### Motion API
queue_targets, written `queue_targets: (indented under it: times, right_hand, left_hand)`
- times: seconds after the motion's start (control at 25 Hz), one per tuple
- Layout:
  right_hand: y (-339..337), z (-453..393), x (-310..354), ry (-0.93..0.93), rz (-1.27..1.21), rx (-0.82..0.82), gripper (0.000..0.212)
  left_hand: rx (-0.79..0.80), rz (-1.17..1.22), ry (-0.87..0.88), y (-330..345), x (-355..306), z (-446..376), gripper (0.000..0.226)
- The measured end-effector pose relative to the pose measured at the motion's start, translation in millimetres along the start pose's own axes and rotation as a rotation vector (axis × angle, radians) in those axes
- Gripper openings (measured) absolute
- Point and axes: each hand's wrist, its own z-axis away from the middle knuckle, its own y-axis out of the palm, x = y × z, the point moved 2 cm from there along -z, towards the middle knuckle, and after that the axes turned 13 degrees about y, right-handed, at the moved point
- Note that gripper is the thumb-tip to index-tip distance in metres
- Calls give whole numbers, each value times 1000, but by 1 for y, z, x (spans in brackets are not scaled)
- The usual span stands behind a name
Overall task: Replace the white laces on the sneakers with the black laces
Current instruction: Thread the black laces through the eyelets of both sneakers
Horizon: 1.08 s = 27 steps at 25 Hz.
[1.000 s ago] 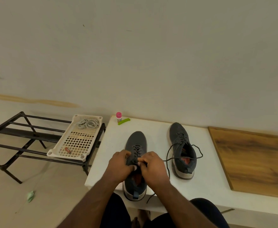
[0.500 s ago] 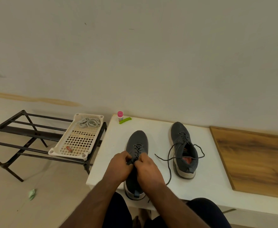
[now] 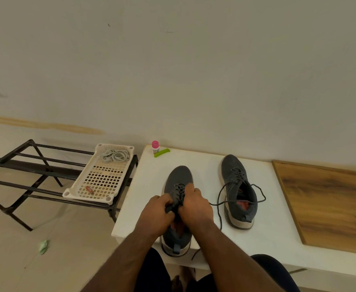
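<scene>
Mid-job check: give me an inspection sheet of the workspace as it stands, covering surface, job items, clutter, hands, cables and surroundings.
Surface: white table against the wall, wooden board lying on its right part.
Job's things: left sneaker near the table's front edge, black lace trailing right from it; right sneaker laced black, ends loose; white laces coiled in the tray.
Clutter: pink-capped bottle and green stick at the table's back; small red item in the tray.
Hands: left hand and right hand both gripping lacing on the left sneaker.
Cables: nothing seen.
Surroundings: black metal rack under the tray; green scrap on the floor.
</scene>
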Motion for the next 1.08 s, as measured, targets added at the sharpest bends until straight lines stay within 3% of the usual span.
queue_targets:
  times: [0.16,0.32,0.52,0.68,0.76,0.88,0.96,1.08]
  right_hand:
    - [6,1,-3,25,-87,-12,36]
    - [9,8,-19,3,-205,8,52]
    - [10,-1,-22,63,-244,21,40]
    - [-11,-4,-23,24,-334,192,46]
    - [-42,-9,-46,83,-413,77,41]
    - [-90,-21,-107,363,-582,-275,22]
    - [-100,-28,-141,554,-649,-309,35]
    - [-86,-43,-163,658,-624,-166,77]
  left_hand:
    - [-21,16,-25,1,0,-1,17]
    - [-52,13,-82,5,1,0,22]
    - [-59,-9,-56,8,1,-10,24]
    - [-70,-82,-137,-4,-13,-22,39]
    - [-134,-185,-49,-4,-36,-29,41]
    - [-74,26,112,20,-84,-46,40]
    - [46,98,99,44,-107,-64,42]
    - [178,74,34,69,-126,-89,46]
